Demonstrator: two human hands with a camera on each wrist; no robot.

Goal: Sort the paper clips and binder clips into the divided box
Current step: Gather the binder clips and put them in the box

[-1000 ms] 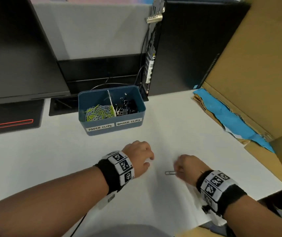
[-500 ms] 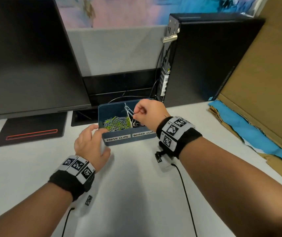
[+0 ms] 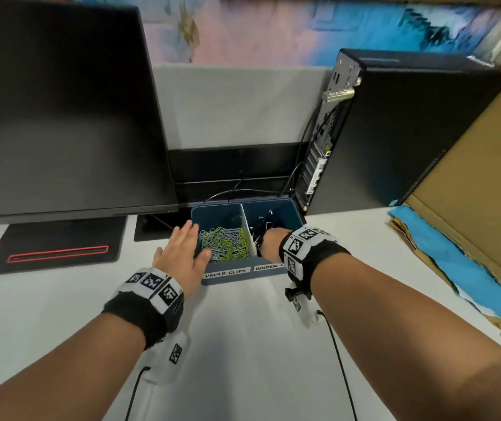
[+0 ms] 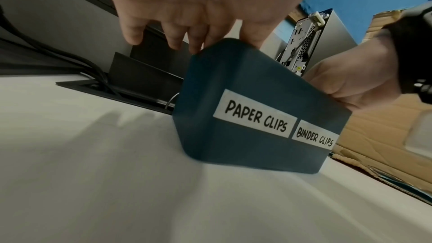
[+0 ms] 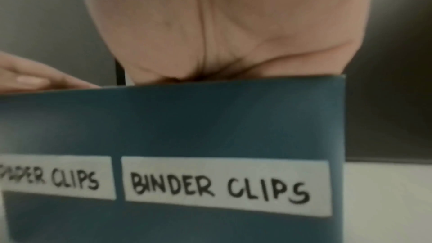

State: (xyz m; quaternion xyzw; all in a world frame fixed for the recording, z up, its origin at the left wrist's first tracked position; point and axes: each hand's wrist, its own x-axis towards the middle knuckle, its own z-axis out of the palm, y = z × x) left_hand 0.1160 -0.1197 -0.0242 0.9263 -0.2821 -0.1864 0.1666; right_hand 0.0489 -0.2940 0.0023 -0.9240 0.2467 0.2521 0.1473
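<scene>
1. The desk carries the divided box at its far edge, below the monitor. No loose clips show on it now; a second ago a silver clip lay near the front edge by the right hand.
2. That clip has evidently been carried to the box; I judge sorting nearly complete.
3. Left hand: moved up from the desk, fingers straight, resting on the box's left rim, holding nothing.
4. Right hand: dipped into the right compartment; fingers hidden, grip cannot be told.
5. Left compartment holds paper clips; right holds binder clips.
</scene>
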